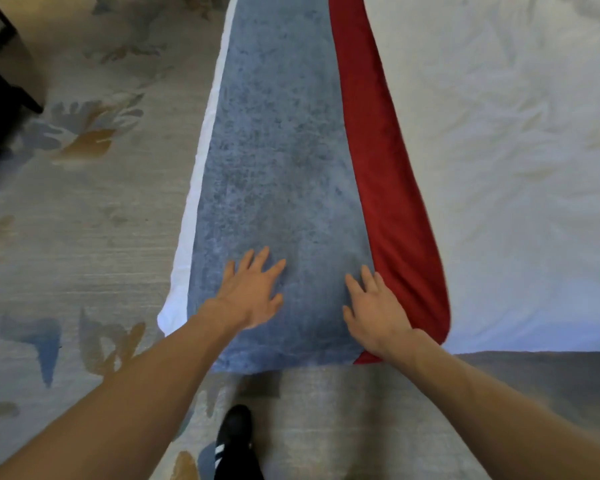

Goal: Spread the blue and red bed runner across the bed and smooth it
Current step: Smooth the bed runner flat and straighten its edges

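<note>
Head view: a white-sheeted bed (pixel 499 168) is shown beside pale patterned carpet (pixel 84 220), and along the bed's left edge a long blue plush bed runner with a red band (pixel 281 150) is laid flat, its long axis running straight away from the person. Both hands are pressed flat at the runner's near end, fingers spread and nothing grasped: the left hand (pixel 253 294) is on the blue field, the right hand (pixel 376 308) just beside the blue-red seam. The length left to smooth is judged to lie ahead of both palms; the red band is nearer the right hand.
</note>
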Available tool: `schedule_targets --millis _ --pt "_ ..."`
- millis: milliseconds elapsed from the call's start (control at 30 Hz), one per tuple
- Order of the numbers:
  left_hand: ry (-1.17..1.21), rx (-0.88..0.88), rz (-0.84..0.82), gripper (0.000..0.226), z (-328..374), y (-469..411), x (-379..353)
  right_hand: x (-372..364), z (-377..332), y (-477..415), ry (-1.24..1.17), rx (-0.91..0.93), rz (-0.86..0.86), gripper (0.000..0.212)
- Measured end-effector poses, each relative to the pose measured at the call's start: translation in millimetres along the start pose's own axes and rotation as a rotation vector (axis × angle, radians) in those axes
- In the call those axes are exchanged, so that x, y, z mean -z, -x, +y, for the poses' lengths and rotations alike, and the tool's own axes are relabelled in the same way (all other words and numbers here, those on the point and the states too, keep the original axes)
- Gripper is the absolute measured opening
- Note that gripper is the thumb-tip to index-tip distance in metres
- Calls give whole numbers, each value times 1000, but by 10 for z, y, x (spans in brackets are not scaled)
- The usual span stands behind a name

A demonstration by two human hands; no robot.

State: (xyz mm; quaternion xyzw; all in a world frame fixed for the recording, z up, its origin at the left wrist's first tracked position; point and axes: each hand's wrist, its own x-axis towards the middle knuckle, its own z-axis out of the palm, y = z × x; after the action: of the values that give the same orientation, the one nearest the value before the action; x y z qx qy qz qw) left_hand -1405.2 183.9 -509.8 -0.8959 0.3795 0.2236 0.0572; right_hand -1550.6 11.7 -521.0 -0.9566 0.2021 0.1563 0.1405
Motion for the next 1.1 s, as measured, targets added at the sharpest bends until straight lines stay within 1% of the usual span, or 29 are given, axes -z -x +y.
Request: schedule_targets --millis 67,167,233,333,400,500,533,633,733,833,933,967,1033,1067,1100 --pt "-40 -11 20 67 -157 -112 42 -8 -252 -121 18 52 16 65" --pt "-86 14 84 65 -494 -288 149 23 -677 -388 -27 110 47 61" --pt "-100 16 147 64 -756 -385 226 41 -959 -594 -83 117 107 54" --pt "-99 -30 226 59 -1165 -490 320 69 -1402 -873 -141 118 171 39" --pt "-15 -44 251 56 -1419 -602 370 101 -1680 -1032 -149 142 167 34" --pt "316 117 201 47 -1686 -766 484 142 -1990 -1260 -141 160 125 35" --pt "367 114 196 43 -1731 -827 493 162 -2066 -1328 -140 155 131 35" --pt "401 39 194 29 -1798 -1010 458 181 -2251 -1527 -140 150 145 34" --pt "454 64 202 27 -1817 -1145 434 167 -2344 -1705 -150 127 137 33" --pt "543 91 188 23 -1837 -1164 381 85 -2424 -1820 -150 82 124 23" --pt "444 56 162 34 -1857 -1151 344 -37 -2511 -1824 -188 41 148 7" --pt "395 51 145 37 -1854 -1135 344 -66 -2518 -1830 -193 41 148 6" --pt "287 45 128 36 -1835 -1129 417 -56 -2455 -1858 -216 62 142 7" --pt "217 22 161 32 -1833 -1142 468 -11 -2399 -1869 -225 76 121 9" --pt "146 -29 215 30 -1834 -1170 520 38 -2333 -1874 -223 88 163 9"
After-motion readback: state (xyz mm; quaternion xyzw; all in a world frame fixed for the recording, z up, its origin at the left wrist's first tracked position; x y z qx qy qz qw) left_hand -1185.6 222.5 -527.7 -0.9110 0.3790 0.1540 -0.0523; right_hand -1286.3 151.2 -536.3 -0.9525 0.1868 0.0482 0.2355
